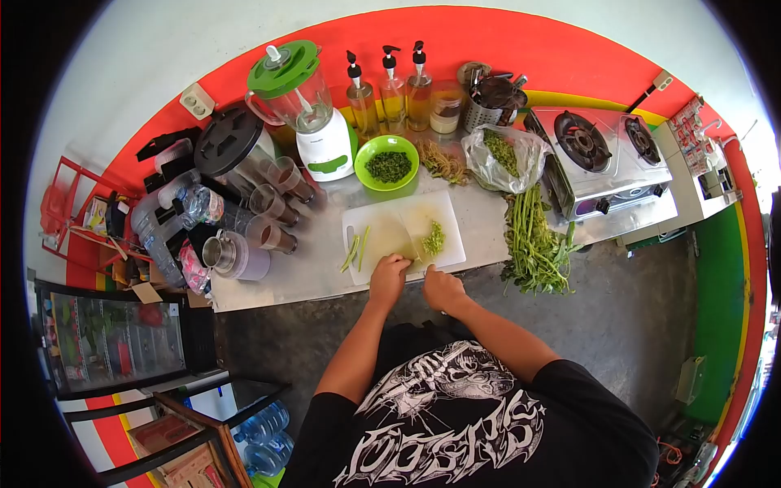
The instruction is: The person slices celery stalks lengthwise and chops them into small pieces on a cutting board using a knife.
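Note:
A white cutting board [453,213] lies near the front edge of the metal counter. My left hand [390,276] is closed at the board's front edge, its fingers bent down; what they hold is hidden. Just to its right, my right hand [444,290] is wrapped round a knife, whose pale blade [412,236] barely stands out against the board. A small heap of chopped green stems [434,237] sits on the right part of the board. Several longer green stem pieces [363,246] lie at its left.
Behind the board is a green bowl [364,180] of chopped greens. A plastic bag [525,167] and leafy stalks [538,244] lie right, beside a gas stove [606,185]. A blender [324,146], pump bottles [393,98], dark cups [272,236] and a steel-topped flask [244,259] line the back and left.

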Motion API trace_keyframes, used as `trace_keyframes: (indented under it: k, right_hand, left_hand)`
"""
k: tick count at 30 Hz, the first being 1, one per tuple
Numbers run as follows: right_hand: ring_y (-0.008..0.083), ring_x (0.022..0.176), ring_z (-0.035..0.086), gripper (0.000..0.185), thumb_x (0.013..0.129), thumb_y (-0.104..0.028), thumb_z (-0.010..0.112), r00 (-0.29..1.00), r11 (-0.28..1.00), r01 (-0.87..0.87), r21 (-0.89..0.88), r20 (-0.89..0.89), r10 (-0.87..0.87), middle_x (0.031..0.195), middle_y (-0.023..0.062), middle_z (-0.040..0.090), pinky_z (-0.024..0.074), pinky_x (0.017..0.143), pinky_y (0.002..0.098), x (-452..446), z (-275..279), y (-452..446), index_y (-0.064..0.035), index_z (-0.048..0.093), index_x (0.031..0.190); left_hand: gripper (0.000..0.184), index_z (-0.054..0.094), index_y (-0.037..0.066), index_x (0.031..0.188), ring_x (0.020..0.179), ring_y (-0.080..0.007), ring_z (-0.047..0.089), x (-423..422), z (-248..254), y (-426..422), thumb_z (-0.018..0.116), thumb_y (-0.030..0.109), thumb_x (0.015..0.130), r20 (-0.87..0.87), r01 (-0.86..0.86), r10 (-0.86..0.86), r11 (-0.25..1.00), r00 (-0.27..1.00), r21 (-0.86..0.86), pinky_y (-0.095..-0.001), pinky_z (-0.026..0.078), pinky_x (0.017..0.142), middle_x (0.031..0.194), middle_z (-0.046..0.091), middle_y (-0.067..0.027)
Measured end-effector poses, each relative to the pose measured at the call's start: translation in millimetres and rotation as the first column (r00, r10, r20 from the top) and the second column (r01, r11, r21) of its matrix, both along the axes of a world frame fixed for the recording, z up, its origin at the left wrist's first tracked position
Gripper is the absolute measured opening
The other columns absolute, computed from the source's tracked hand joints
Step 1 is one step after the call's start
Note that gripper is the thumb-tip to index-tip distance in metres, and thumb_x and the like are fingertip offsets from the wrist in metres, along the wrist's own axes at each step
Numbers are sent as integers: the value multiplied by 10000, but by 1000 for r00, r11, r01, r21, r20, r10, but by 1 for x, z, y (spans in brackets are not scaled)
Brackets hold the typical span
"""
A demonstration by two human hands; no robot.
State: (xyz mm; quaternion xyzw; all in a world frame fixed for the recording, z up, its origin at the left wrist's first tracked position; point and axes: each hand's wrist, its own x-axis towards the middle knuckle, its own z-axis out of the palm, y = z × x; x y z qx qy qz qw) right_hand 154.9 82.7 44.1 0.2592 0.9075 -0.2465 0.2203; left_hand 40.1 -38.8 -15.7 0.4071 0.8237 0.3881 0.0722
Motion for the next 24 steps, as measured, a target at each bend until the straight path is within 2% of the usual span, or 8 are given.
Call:
trace_keyframes:
  k: [9, 11, 15, 18, 21, 24]
  right_hand:
    - [387, 989, 716, 289, 927, -141, 551, 999, 998, 54, 35, 4, -54, 1047, 250, 711, 573, 845, 472, -19, -9, 3, 38, 505, 1148]
    - [422, 1054, 681, 313, 936, -192, 561, 999, 1000, 4, 8, 51, -5, 1092, 273, 692, 538, 910, 498, -26, -10, 9, 35, 491, 1140]
    - [424, 1073, 671, 347, 934, -208, 572, 995, 998, 64, -25, 82, -61, 1111, 276, 685, 536, 914, 492, -19, -11, 3, 34, 489, 1168]
    - [426, 1074, 669, 375, 939, -231, 576, 993, 994, 103, -23, 59, -102, 1123, 281, 679, 533, 922, 488, -23, -20, 5, 34, 485, 1189]
    - [429, 1077, 667, 395, 940, -256, 584, 996, 998, 56, -38, 74, -53, 1127, 277, 678, 529, 926, 495, -27, -18, 9, 29, 478, 1192]
    - [423, 1079, 667, 370, 933, -253, 592, 994, 999, 32, -23, 103, -30, 1127, 274, 677, 533, 916, 497, -24, -15, 4, 23, 493, 1158]
  left_hand:
    - [178, 755, 49, 977, 942, -319, 636, -8, 8, -8, 621, 43, 860, -46, 67, -68, 997, 997, -25, -417, 521, 825, 959, 691, -85]
    - [170, 754, 55, 961, 934, -314, 640, -8, 16, -10, 625, 44, 851, -79, 109, -115, 991, 990, -73, -416, 526, 822, 937, 695, -79]
    - [232, 758, 90, 965, 957, -288, 643, -14, 10, -7, 595, 10, 820, -73, 137, -147, 983, 986, -125, -403, 540, 842, 958, 692, -51]
    - [199, 760, 86, 936, 949, -297, 649, -19, 7, -6, 607, 26, 825, -49, 112, -116, 991, 992, -74, -416, 536, 835, 930, 685, -65]
    - [174, 764, 82, 921, 943, -311, 651, -23, 12, -8, 613, 43, 842, 21, 163, -162, 982, 987, -93, -431, 530, 818, 919, 682, -88]
    - [151, 763, 79, 920, 925, -327, 654, -27, 16, -3, 629, 57, 855, 116, 147, -135, 984, 984, -96, -438, 525, 802, 920, 682, -106]
